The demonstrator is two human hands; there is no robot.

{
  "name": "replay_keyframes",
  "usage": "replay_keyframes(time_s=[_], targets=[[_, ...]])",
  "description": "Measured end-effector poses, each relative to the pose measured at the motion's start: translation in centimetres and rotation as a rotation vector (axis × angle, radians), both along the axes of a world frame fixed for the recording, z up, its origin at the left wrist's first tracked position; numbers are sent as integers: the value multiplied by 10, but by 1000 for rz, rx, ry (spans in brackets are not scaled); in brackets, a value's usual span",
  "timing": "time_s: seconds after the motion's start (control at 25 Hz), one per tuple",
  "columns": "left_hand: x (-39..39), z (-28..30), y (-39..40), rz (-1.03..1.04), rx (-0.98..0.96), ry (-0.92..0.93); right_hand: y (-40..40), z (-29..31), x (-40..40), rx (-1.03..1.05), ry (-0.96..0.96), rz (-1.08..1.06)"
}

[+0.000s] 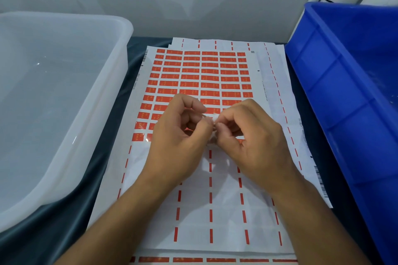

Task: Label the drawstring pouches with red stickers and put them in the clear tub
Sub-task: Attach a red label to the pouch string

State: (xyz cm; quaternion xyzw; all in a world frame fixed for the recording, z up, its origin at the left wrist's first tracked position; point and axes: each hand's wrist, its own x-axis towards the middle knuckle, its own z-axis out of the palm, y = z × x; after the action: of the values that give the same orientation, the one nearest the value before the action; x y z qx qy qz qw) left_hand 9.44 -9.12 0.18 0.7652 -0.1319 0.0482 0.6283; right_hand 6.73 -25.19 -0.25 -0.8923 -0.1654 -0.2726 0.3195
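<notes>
We had the desk (112, 64) under its dark cloth, and on it, well off to the left of our left hand (178, 133), stood the clear tub (64, 84), with nothing that we could make out lying in it. A blue crate (344, 84) stood well off to the right of our right hand (254, 135). Directly beneath both hands lay the sticker sheet (193, 211), its red stickers (191, 71) filling the rows beyond our fingers and its peeled rows nearer us. Our hands met fingertip to fingertip above the sheet, both curled and pinching a small pale thing (212, 119) between them, probably a pouch, too hidden to name surely. We judged the left hand nearer the tub, so the drop would go leftward. We could not tell the thing's long axis.
</notes>
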Motion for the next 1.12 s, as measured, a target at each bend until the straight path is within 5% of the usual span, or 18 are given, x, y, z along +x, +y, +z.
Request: replay_keyframes(time_s=[0.36,0.72,1.0,1.12], targets=[[-1,5,-2,-25,-201,275,0,-2,0,5,-8,-1],[-5,4,-3,-67,56,47,1,3,-3,255,97,-82],[-3,4,-1,-98,243,-123,3,8,-4,260,103,-52],[-6,2,-2,-182,177,-67,5,10,-5,261,122,-50]])
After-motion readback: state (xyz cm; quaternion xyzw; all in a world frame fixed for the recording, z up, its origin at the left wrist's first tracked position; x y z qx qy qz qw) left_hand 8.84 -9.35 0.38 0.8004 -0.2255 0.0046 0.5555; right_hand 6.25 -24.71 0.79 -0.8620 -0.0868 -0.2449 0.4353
